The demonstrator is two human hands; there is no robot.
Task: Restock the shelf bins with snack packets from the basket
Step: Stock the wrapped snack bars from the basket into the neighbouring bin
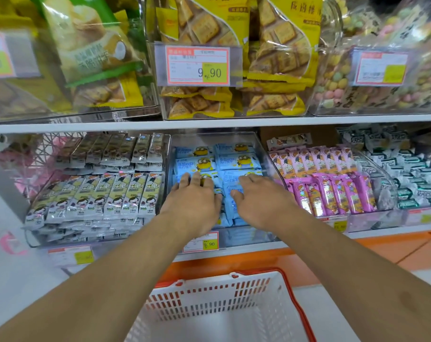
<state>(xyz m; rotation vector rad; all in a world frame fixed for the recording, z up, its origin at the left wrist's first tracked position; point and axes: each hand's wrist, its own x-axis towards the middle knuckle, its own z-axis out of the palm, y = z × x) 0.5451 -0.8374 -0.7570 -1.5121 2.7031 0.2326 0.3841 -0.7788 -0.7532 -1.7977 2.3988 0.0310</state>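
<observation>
I have my left hand (193, 202) and right hand (260, 202) side by side, fingers spread flat on the blue snack packets (236, 159) in the middle shelf bin (263, 149), squaring the stack, and next I judge I must reach down to the basket (219, 309), whose visible part shows no packets.

Bins (263, 154) clear glossy plastic; blue packets (236, 159) shiny foil-type film; basket (216, 307) white matt plastic mesh, red rim.

Head view, facing forward and down, close to shelf bins (216, 144)
</observation>
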